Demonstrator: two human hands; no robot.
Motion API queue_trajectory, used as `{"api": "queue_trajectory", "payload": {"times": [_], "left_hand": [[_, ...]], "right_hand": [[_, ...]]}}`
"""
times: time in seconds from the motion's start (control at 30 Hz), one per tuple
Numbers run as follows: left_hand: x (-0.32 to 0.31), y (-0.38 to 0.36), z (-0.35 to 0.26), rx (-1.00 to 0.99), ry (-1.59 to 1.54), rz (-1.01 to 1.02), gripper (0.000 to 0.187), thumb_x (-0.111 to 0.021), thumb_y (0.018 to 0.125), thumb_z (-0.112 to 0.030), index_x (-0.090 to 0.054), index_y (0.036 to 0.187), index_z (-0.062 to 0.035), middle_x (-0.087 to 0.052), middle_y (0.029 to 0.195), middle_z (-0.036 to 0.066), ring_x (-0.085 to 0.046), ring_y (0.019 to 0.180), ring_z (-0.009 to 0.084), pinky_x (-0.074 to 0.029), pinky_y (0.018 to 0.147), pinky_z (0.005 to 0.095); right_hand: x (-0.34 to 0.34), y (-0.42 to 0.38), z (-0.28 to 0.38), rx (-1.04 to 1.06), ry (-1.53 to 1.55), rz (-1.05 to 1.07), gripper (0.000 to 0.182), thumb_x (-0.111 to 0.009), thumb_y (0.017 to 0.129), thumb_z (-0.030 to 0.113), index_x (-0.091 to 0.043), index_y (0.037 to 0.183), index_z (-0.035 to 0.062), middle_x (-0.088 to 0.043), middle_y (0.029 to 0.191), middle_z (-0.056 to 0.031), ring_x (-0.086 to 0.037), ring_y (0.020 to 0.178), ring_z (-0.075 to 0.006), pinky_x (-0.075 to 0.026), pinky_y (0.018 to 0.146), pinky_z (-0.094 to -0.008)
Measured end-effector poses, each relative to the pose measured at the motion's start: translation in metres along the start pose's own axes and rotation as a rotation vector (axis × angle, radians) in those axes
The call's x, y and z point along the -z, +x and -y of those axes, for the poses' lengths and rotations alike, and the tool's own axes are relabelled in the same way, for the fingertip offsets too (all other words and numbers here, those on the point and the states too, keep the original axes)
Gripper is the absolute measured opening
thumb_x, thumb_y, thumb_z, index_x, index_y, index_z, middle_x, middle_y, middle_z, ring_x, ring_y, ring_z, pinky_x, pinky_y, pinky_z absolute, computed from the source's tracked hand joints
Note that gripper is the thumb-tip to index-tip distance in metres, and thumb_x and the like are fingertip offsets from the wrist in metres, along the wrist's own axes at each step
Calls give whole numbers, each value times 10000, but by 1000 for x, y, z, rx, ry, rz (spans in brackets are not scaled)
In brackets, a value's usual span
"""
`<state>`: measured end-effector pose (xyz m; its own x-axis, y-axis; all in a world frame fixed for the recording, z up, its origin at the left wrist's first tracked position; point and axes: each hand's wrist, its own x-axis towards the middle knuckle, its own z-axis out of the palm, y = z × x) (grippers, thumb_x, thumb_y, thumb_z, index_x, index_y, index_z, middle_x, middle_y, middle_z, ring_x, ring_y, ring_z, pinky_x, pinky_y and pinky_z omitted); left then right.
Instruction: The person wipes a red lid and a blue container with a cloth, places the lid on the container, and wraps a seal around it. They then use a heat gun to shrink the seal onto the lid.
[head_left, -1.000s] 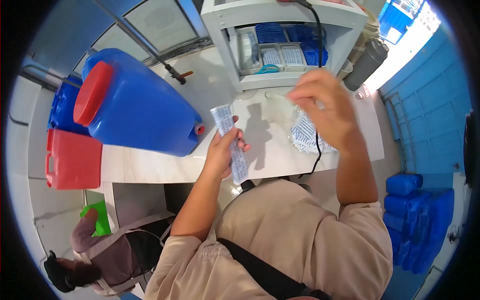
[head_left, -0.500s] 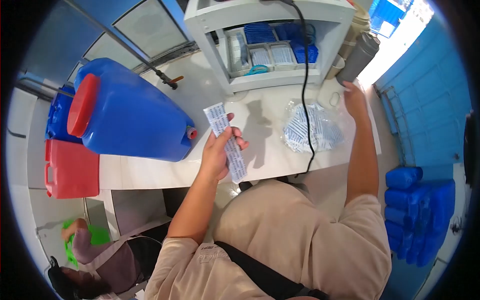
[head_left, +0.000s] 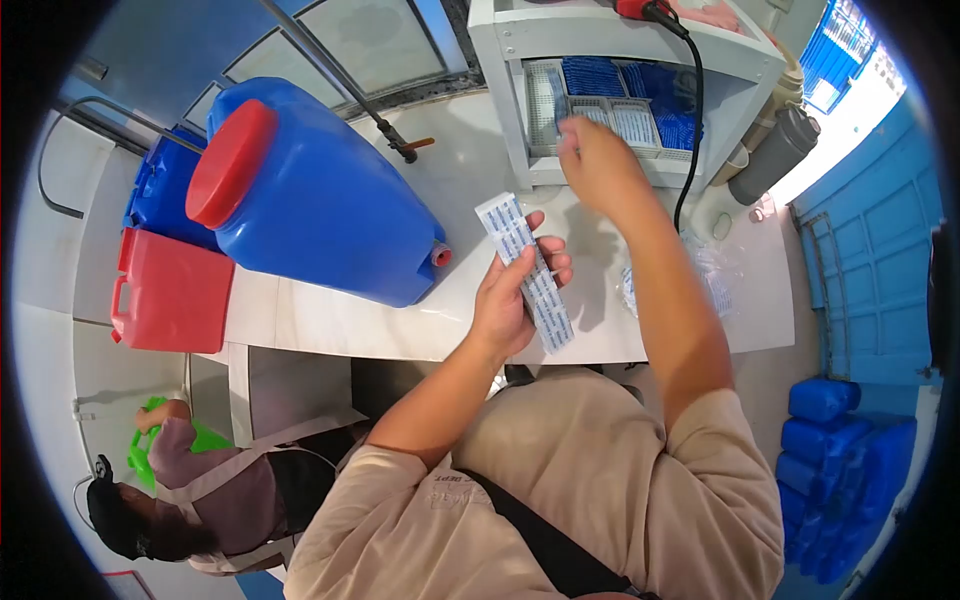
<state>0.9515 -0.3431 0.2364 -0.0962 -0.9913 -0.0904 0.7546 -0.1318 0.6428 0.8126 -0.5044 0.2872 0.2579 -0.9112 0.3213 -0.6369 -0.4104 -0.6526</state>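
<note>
My left hand (head_left: 510, 295) is closed around a flat stack of white strips with blue print (head_left: 535, 270), tilted above the white counter (head_left: 460, 190). My right hand (head_left: 603, 168) is at the front of the white shelf unit (head_left: 500, 100), before the baskets (head_left: 545, 95) with blue and white packs. Its fingers are curled and partly blurred; what they hold, if anything, is hidden. Under my right forearm lies a clear plastic bag (head_left: 715, 280) of similar printed strips, partly covered.
A large blue jug with a red cap (head_left: 330, 190) stands at left, by a red container (head_left: 175, 290). A black cord (head_left: 695, 130) hangs from the shelf top. A grey tumbler (head_left: 775, 155) stands at right. Another person (head_left: 230, 490) is at lower left, blue containers (head_left: 850, 470) at lower right.
My right hand has moved from beside the tumbler, leftward to the shelf front, over where a teal item showed in the baskets. My left hand still holds the strips; the view has shifted.
</note>
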Motion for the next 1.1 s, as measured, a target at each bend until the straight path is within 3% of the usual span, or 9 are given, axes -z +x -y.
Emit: {"api": "queue_trajectory", "payload": {"times": [0.23,0.3,0.37,0.53,0.63,0.73,0.83,1.03,1.1], "left_hand": [[31,-40,-6,24,11,-89,519,-528,1077,-204,-351,1550,-85,-631,1178,86,-627,1058,225,-542,949,417],[35,-52,-12,35,19,-144,504,-506,1086,-196,-346,1551,-87,-632,1177,87,-626,1060,226,-540,950,414],[42,-58,-17,25,2,-159,490,-492,1092,-191,-355,1551,-88,-638,1175,88,-629,1052,227,-539,953,416],[56,-64,-20,-24,-22,-176,489,-498,1091,-195,-373,1553,-93,-649,1170,86,-636,1037,228,-540,941,413],[54,-63,-24,-7,7,-197,495,-507,1088,-195,-370,1553,-97,-648,1172,82,-633,1039,226,-539,933,409],[52,-61,-24,11,-6,-181,502,-520,1084,-195,-369,1552,-95,-646,1172,79,-629,1044,221,-537,935,411],[50,-59,-22,18,2,-183,510,-534,1079,-200,-369,1550,-93,-644,1172,78,-624,1049,219,-533,939,413],[40,-55,-21,41,-1,-165,515,-546,1074,-216,-376,1548,-108,-635,1171,77,-623,1046,220,-536,946,411],[45,-48,-20,58,-17,-148,511,-542,1074,-228,-387,1549,-118,-632,1227,72,-612,1114,224,-520,981,427]], "right_hand": [[-78,136,-23,-346,-468,215,304,-621,912,76,-737,1181,-5,-690,1265,-275,-688,1178,-401,-578,938,-470],[-93,145,-29,-338,-533,322,328,-543,984,175,-741,1183,5,-687,1314,-226,-664,1244,-361,-554,1013,-436],[-107,145,-32,-748,-72,-21,375,-532,978,158,-678,1263,-37,-647,1368,-249,-647,1268,-370,-543,1033,-435],[-133,161,-66,-707,-46,2,411,-514,950,130,-589,1300,-73,-627,1342,-327,-621,1277,-430,-525,1050,-443],[-137,168,-72,-709,-75,-26,349,-572,942,146,-669,1222,-39,-665,1291,-300,-633,1263,-418,-525,1053,-437],[-119,157,-68,-441,-292,233,299,-644,915,147,-722,1180,33,-699,1248,-256,-648,1240,-401,-521,1058,-436],[-106,152,-73,-333,-117,-68,316,-681,893,136,-733,1200,83,-701,1269,-216,-656,1230,-385,-524,1052,-439],[-94,156,-69,-237,-500,374,296,-664,907,137,-739,1184,63,-709,1251,-211,-676,1193,-379,-548,1019,-439],[-87,143,-60,-197,-465,275,291,-653,919,142,-734,1183,51,-708,1243,-226,-681,1174,-391,-552,1007,-445]]}}
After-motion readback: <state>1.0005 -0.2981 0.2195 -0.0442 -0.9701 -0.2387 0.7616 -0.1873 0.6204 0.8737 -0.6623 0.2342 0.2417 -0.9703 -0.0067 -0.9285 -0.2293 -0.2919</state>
